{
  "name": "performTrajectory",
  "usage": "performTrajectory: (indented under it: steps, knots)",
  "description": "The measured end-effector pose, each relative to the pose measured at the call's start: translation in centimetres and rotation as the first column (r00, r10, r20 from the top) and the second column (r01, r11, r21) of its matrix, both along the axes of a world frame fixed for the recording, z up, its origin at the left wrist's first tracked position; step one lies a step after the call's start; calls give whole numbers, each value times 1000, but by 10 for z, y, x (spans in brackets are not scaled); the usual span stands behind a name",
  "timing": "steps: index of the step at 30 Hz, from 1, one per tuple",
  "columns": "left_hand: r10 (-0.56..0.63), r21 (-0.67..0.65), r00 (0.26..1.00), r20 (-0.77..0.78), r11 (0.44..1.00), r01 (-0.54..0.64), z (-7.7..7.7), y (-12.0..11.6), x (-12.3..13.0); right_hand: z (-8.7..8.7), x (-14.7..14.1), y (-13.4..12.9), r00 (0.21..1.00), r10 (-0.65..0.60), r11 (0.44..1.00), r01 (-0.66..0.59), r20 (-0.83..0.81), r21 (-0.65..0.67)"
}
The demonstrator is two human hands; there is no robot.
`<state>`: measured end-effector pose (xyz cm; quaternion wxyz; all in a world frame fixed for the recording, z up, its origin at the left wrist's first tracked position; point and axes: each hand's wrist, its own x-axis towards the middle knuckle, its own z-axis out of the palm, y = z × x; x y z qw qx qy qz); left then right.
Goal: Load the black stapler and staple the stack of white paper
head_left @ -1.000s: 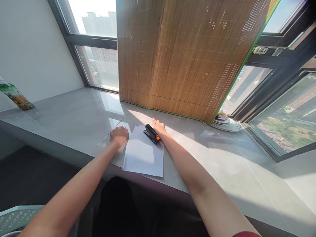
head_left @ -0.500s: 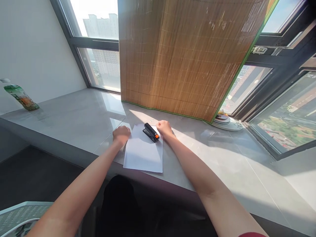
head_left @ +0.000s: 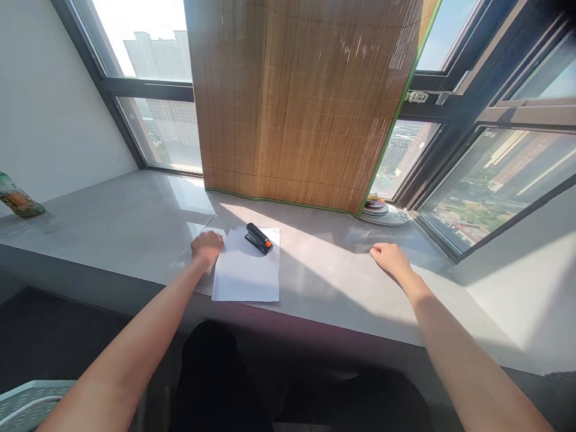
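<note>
A black stapler [head_left: 259, 239] with an orange end lies at a slant on white sheets of paper [head_left: 245, 276] on the pale sill. Beside the paper's left edge rests my left hand [head_left: 207, 245], curled into a fist with nothing showing in it. My right hand [head_left: 390, 259] is well to the right of the paper, low over the sill, its fingers drawn together. Close to its fingertips lies a clear plastic piece [head_left: 355, 237]. Whether those fingers hold anything is hidden.
Stacked plates [head_left: 375, 209] stand in the back right corner by the window. A bamboo blind [head_left: 288, 108] hangs down behind the paper. At far left is a green-labelled bottle [head_left: 20, 198], cut by the frame. A pale green basket [head_left: 36, 393] sits low at front left.
My right hand has left the paper's right edge and moved right, near the clear plastic piece. My left hand and the stapler stay in place. The view has turned right.
</note>
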<state>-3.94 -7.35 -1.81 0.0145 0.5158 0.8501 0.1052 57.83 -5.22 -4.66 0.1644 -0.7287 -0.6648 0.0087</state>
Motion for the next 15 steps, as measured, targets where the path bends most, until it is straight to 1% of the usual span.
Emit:
performTrajectory:
  steps: [2,3,4,5,6,8,9,10,11,12,13,15]
  knots:
    - [6,-4,1000,-3,1000,-6,2,-1,1,-7,15,-13,990,-21,995,34,-143,90]
    - [6,-7,1000,-5,1000,-6,3,-1,1,-9,20,-18,968,-9,990,43,-250,132]
    - [4,-8,1000,-6,1000,-4,4,-1,2,-11,23,-21,927,10,984,56,-374,166]
    - [3,-11,1000,-7,1000,-3,5,-1,2,-12,25,-24,860,30,978,80,-509,192]
    - [1,-14,1000,-9,1000,-1,5,-1,2,-11,27,-25,768,50,972,111,-639,209]
    - [0,-24,1000,-14,1000,0,7,-2,3,-8,30,-28,546,118,959,154,-829,238]
    - [1,-29,1000,-18,1000,-1,7,-2,3,-6,32,-29,444,161,957,147,-881,249]
    - [1,-34,1000,-21,999,-1,7,-2,3,-5,34,-30,364,200,959,119,-910,258]
    - [0,-38,1000,-25,999,0,8,-2,3,-4,36,-31,308,229,962,75,-923,264]
    - [-3,-39,1000,-29,999,2,8,-2,3,-3,38,-32,274,250,963,27,-929,268]
    - [-7,-38,999,-33,999,6,8,-2,3,-3,39,-33,257,267,962,-15,-929,273]
    - [-31,-36,999,-40,999,30,8,-2,3,-3,41,-34,252,299,954,-69,-920,291]
